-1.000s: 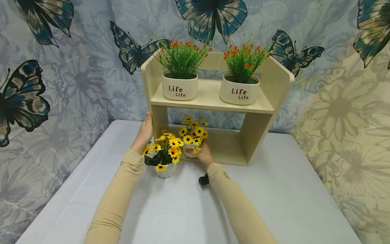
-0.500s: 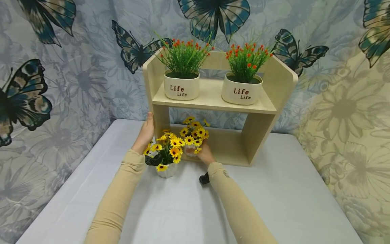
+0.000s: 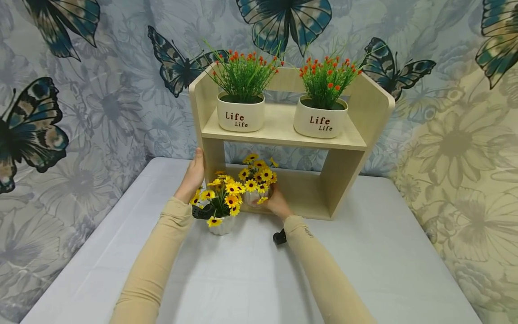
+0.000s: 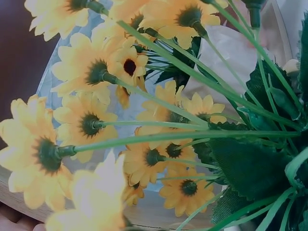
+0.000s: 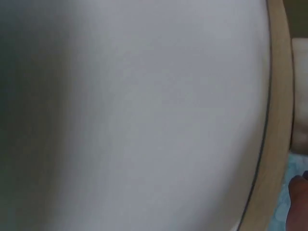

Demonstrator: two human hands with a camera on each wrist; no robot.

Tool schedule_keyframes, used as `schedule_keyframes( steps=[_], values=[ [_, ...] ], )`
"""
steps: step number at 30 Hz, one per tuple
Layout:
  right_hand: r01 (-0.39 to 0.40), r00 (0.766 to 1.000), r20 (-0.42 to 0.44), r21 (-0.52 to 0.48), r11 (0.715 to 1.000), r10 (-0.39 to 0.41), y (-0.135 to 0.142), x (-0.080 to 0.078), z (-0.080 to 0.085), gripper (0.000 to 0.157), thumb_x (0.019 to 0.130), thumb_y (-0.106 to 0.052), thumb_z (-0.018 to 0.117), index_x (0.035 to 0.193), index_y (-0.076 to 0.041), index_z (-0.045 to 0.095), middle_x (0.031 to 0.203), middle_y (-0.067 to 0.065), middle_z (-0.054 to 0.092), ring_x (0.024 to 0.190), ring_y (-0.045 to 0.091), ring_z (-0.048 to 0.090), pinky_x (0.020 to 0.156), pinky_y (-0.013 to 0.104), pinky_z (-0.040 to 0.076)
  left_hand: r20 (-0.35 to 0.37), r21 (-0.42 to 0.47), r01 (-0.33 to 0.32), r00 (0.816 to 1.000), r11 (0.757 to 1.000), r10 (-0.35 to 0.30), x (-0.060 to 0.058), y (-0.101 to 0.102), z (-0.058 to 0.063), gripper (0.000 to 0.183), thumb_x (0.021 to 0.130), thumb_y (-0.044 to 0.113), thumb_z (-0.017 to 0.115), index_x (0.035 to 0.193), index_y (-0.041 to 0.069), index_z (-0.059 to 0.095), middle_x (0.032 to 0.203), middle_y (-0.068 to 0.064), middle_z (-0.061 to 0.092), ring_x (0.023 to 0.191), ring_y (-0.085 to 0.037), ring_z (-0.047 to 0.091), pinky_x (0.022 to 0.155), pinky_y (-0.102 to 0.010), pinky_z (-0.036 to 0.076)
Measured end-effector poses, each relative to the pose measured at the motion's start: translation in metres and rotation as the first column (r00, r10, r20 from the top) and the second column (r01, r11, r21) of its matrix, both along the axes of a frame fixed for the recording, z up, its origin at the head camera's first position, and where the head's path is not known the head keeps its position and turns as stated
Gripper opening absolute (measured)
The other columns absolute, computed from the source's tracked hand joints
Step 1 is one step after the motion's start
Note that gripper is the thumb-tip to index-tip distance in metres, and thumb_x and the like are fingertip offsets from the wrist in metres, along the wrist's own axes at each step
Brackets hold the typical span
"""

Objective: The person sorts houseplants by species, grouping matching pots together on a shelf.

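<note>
My left hand (image 3: 193,178) rests against the left side panel of a light wooden shelf (image 3: 283,140), its thumb pointing up. Right in front of it stands a white pot of yellow daisies (image 3: 220,226) on the table; its blooms fill the left wrist view. A second white daisy pot (image 3: 256,197) sits near the front left of the lower shelf. My right hand (image 3: 278,202) is at that pot's right side, fingers partly hidden behind flowers. In the right wrist view, a fingertip (image 5: 297,202) shows apart from the white pot (image 5: 301,96), which sits on the wooden board edge.
Two white "Life" planters with red-flowered grass, one left (image 3: 241,114) and one right (image 3: 320,120), stand on the upper shelf. A white cloth covers the table (image 3: 238,279). Butterfly-patterned backdrop (image 3: 109,112) hangs behind and beside it.
My right hand and wrist have shifted slightly right, while the daisy pot on the lower shelf has stayed put and shows more of its front. The left hand has kept its place.
</note>
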State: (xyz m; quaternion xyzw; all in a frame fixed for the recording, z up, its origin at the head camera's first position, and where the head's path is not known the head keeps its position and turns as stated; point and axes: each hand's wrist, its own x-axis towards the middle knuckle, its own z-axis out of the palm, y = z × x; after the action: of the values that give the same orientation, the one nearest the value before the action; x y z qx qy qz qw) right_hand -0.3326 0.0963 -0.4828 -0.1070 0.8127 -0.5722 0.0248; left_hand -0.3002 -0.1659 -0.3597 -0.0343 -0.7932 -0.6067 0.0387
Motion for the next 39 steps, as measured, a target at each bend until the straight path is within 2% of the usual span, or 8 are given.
schedule_keyframes(
  steps=[4, 8, 14, 17, 23, 32, 36, 39],
  values=[
    [-0.024, 0.999, 0.043, 0.039, 0.999, 0.022, 0.012, 0.005, -0.003, 0.113, 0.068, -0.026, 0.085, 0.149, -0.011, 0.007, 0.152, 0.012, 0.012, 0.137, 0.028, 0.013, 0.107, 0.044, 0.023, 0.005, 0.009, 0.007, 1.000, 1.000, -0.007, -0.001, -0.001, -0.001, 0.087, 0.087, 0.069, 0.008, 0.148, 0.007, 0.000, 0.153, -0.008, -0.003, 0.138, -0.022, -0.004, 0.111, -0.039, -0.001],
    [-0.029, 0.999, 0.023, 0.045, 0.999, 0.028, 0.025, 0.010, -0.003, 0.113, 0.069, -0.030, 0.084, 0.149, -0.010, 0.007, 0.152, 0.014, 0.012, 0.137, 0.029, 0.014, 0.107, 0.047, 0.022, -0.006, 0.001, 0.006, 1.000, 1.000, -0.006, -0.001, -0.001, 0.000, 0.087, 0.087, 0.068, 0.007, 0.148, 0.007, 0.000, 0.153, -0.008, -0.004, 0.138, -0.021, -0.005, 0.111, -0.037, -0.002],
    [-0.067, 0.998, -0.008, -0.054, 0.996, 0.067, 0.039, 0.021, 0.002, 0.103, 0.074, -0.019, 0.080, 0.148, -0.005, 0.010, 0.152, 0.014, 0.012, 0.137, 0.029, 0.014, 0.109, 0.042, 0.019, -0.011, 0.001, 0.008, 1.000, 1.000, -0.008, 0.001, -0.001, 0.000, 0.088, 0.087, 0.069, 0.007, 0.148, 0.006, 0.002, 0.153, -0.009, -0.002, 0.138, -0.022, -0.004, 0.111, -0.039, -0.001],
    [-0.112, 0.994, 0.004, -0.109, 0.988, 0.113, 0.043, 0.028, 0.006, 0.099, 0.078, -0.014, 0.077, 0.148, -0.003, 0.009, 0.152, 0.015, 0.010, 0.137, 0.028, 0.012, 0.110, 0.039, 0.016, -0.006, 0.000, 0.016, 1.000, 1.000, -0.016, 0.001, -0.002, 0.000, 0.088, 0.087, 0.069, 0.008, 0.148, 0.005, 0.001, 0.153, -0.009, -0.003, 0.138, -0.022, -0.004, 0.111, -0.039, -0.001],
    [-0.172, 0.983, 0.040, -0.171, 0.970, 0.181, 0.048, 0.040, 0.015, 0.096, 0.079, -0.014, 0.076, 0.148, -0.006, 0.011, 0.152, 0.015, 0.012, 0.137, 0.026, 0.015, 0.109, 0.039, 0.018, -0.024, -0.004, 0.015, 1.000, 1.000, -0.015, -0.001, -0.002, -0.001, 0.088, 0.087, 0.068, 0.007, 0.148, 0.005, 0.002, 0.153, -0.010, -0.002, 0.138, -0.023, -0.003, 0.111, -0.037, -0.001],
    [-0.295, 0.940, 0.112, -0.206, 0.933, 0.322, 0.047, 0.057, 0.020, 0.095, 0.078, -0.017, 0.078, 0.146, 0.000, 0.014, 0.149, 0.021, 0.017, 0.136, 0.032, 0.019, 0.108, 0.040, 0.024, -0.001, 0.022, 0.037, 0.999, 0.999, -0.037, 0.000, -0.001, 0.002, 0.078, 0.090, 0.063, 0.008, 0.149, 0.011, 0.008, 0.153, -0.008, 0.004, 0.138, -0.023, -0.001, 0.111, -0.040, 0.000],
    [-0.355, 0.913, 0.125, -0.226, 0.907, 0.389, 0.041, 0.063, 0.018, 0.096, 0.077, -0.019, 0.078, 0.146, 0.000, 0.014, 0.148, 0.021, 0.018, 0.135, 0.033, 0.019, 0.107, 0.044, 0.023, 0.012, 0.032, 0.042, 0.999, 0.999, -0.043, 0.008, 0.002, 0.013, 0.071, 0.095, 0.055, 0.007, 0.149, 0.009, 0.006, 0.153, -0.010, 0.002, 0.138, -0.024, -0.003, 0.111, -0.041, -0.001],
    [-0.388, 0.893, 0.148, -0.225, 0.894, 0.425, 0.035, 0.066, 0.015, 0.094, 0.078, -0.019, 0.078, 0.146, -0.005, 0.015, 0.149, 0.018, 0.019, 0.136, 0.030, 0.020, 0.107, 0.044, 0.024, 0.022, 0.040, 0.047, 0.999, 0.998, -0.048, 0.017, 0.005, 0.022, 0.068, 0.097, 0.050, 0.006, 0.149, 0.007, 0.008, 0.153, -0.014, 0.007, 0.138, -0.028, 0.002, 0.111, -0.042, 0.003]
  ],
)
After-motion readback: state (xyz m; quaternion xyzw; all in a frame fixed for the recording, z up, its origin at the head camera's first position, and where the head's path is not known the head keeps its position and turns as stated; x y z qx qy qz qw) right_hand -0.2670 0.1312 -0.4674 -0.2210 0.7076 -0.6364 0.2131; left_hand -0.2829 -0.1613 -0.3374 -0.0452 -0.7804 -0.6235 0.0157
